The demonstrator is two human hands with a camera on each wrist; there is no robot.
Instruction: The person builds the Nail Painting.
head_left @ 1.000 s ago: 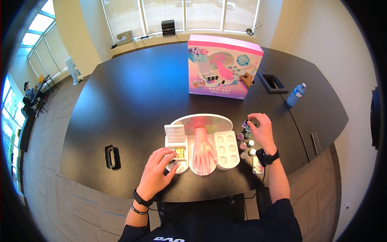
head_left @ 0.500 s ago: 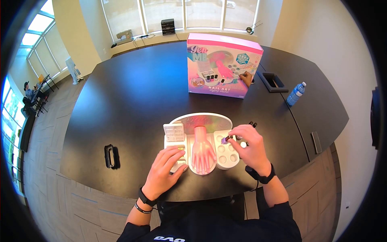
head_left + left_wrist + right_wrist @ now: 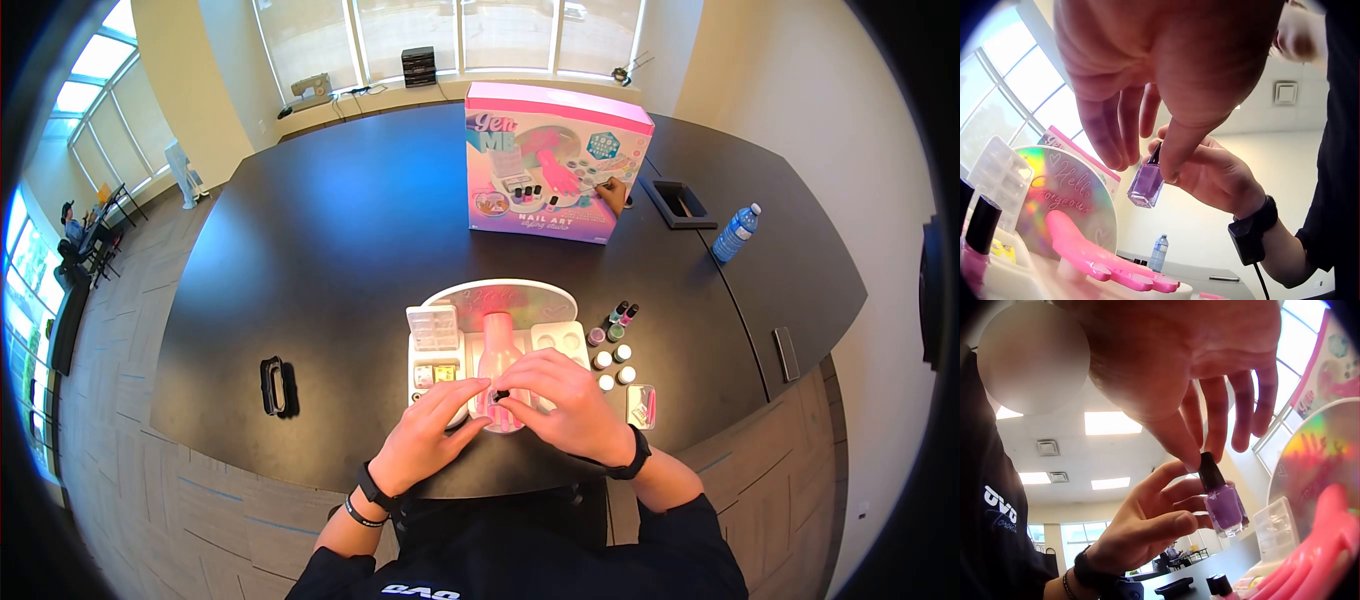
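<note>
Over the pink model hand [image 3: 498,342], my right hand [image 3: 568,402] pinches the black cap of a purple nail polish bottle [image 3: 1225,507] between thumb and fingers. The bottle hangs tilted, glass end down. My left hand [image 3: 425,432] is close beside it, fingers loosely bent; in the right wrist view its fingertips lie right behind the glass. The model hand rests palm down on a white nail station with a round iridescent mirror [image 3: 1072,187] behind it. Part of the model's fingers is hidden by my hands in the head view.
Several jars [image 3: 605,383] and polish bottles [image 3: 620,312] stand right of the station, near a small clear box [image 3: 641,407]. More black-capped polish [image 3: 982,228] stands at the left. Behind are a pink box [image 3: 555,165] and a water bottle [image 3: 736,233]. A black frame-like object [image 3: 273,387] lies left.
My right hand has picked up the purple nail polish from the group at the right and carried it left over the model hand. My left hand has moved right, from the left tray toward the bottle.
</note>
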